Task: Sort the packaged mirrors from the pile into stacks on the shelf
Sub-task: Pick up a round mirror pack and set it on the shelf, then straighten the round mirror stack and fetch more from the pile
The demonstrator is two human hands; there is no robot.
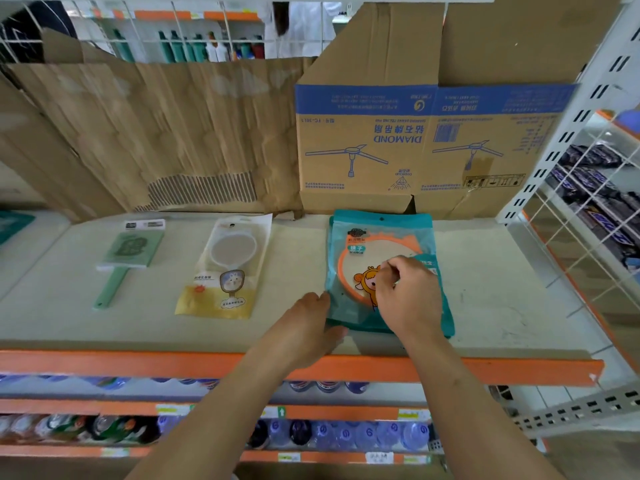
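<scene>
Teal mirror packet (382, 239) lengthwise front-to-back, hang-hole rearward.

The teal mirror pack (367, 258) shows an orange ring and an orange cartoon figure. At its nine o'clock a clear pack (225, 268) has a yellow lower part, then a pale green mirror (128, 258); the shelf (502, 289) is off-white, edged orange.

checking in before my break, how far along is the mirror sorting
Done: green handled mirror and white mirror pack lie apart on the shelf. In hand: teal mirror pack, left hand at its edge, right hand on top. Left: the pile is out of view, so cannot tell.
</scene>
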